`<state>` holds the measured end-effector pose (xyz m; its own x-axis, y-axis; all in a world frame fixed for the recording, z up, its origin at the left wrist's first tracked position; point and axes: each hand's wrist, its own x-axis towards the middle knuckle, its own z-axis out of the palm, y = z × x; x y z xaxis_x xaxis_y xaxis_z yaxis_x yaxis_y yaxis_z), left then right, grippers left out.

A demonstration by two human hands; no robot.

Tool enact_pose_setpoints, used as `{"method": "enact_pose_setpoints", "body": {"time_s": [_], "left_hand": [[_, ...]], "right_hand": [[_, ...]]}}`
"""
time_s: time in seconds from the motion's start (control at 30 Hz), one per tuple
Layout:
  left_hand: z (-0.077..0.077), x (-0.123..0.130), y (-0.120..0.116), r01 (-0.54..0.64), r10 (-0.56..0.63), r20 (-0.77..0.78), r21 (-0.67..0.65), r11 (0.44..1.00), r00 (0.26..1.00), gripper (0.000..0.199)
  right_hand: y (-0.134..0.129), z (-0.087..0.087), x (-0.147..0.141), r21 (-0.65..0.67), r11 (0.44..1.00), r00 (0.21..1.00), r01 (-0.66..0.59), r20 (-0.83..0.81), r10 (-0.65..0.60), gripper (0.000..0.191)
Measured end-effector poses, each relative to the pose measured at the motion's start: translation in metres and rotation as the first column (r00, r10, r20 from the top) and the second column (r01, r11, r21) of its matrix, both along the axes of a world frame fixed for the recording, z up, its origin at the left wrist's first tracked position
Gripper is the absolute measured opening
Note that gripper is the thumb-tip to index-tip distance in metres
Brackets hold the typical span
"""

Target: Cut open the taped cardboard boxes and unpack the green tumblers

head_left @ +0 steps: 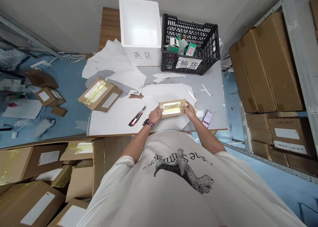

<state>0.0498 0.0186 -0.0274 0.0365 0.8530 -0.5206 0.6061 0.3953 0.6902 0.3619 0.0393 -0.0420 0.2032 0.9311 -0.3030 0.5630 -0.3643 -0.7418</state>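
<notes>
Between my two hands is a small cardboard box (171,113) with yellowish tape and white labels across its top. My left hand (155,115) grips its left end, a watch on that wrist. The right end is held by my right hand (189,110), thumb on top. A red and black utility knife (137,116) lies to the left of my left hand, its blade pointing away from me. Near my right forearm a phone (207,120) rests on the table, part of it blurred out. The box's underside is hidden.
A white foam bin (142,51) and a black plastic crate (207,63) holding small green boxes stand at the table's back. Another taped carton (104,96) sits at the left edge. Torn white paper (119,68) covers much of the table (216,97). Cartons (32,200) pile up at lower left.
</notes>
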Motion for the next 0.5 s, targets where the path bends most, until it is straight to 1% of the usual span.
{"method": "enact_pose_setpoints", "body": {"time_s": [0.07,0.1,0.17,0.23,0.3,0.4,0.43,0.5], "left_hand": [[0.002,-0.001,-0.001,0.0,0.001,-0.018,0.028,1.0,1.0,0.08],[0.003,-0.002,-0.002,-0.009,0.01,-0.012,0.053,0.999,1.0,0.078],[0.004,-0.003,-0.007,-0.038,0.034,0.037,0.11,0.993,0.999,0.076],[0.004,-0.003,-0.014,-0.072,0.056,0.113,0.145,0.987,0.992,0.078],[0.003,-0.003,-0.021,-0.103,0.072,0.199,0.15,0.983,0.977,0.081],[0.003,-0.004,-0.028,-0.135,0.087,0.331,0.125,0.983,0.94,0.084],[0.002,-0.004,-0.028,-0.15,0.099,0.362,0.115,0.982,0.927,0.082],[0.001,-0.004,-0.026,-0.195,0.15,0.371,0.084,0.977,0.916,0.071]], "right_hand": [[-0.004,0.006,-0.002,-0.051,0.996,0.997,0.073,-0.029,-0.074,0.065],[-0.006,0.008,-0.004,-0.045,0.996,0.995,0.074,-0.066,-0.077,0.065],[-0.013,0.013,-0.009,0.01,0.998,0.985,0.061,-0.164,-0.059,0.069],[-0.021,0.015,-0.015,0.066,0.996,0.974,0.052,-0.225,-0.036,0.076],[-0.029,0.015,-0.019,0.083,0.995,0.974,0.046,-0.224,-0.027,0.079],[-0.041,0.012,-0.022,0.061,0.997,0.976,0.056,-0.214,-0.042,0.077],[-0.045,0.011,-0.022,0.055,0.997,0.973,0.061,-0.225,-0.047,0.076],[-0.051,0.008,-0.021,0.047,0.997,0.967,0.067,-0.247,-0.054,0.073]]}}
